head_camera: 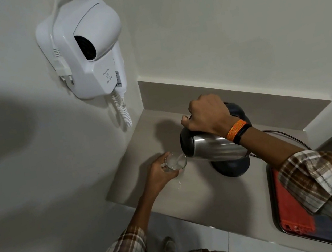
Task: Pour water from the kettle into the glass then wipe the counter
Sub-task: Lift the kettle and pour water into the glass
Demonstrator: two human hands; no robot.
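A steel kettle [213, 146] with a black lid is tipped to the left, its spout over a clear glass [174, 161]. My right hand [207, 116] is closed around the kettle's handle from above. My left hand [160, 174] wraps the glass from the left and holds it on the beige counter [195, 196]. Water shows inside the glass. The kettle's round black base [232, 167] stands on the counter just below the tilted kettle.
A white hair dryer [85, 49] with a coiled cord hangs on the left wall. A metal tray [274, 206] holding a red cloth [293, 210] sits at the counter's right. A dark power cord [284, 134] runs behind my right arm. The counter's front edge drops to a tiled floor.
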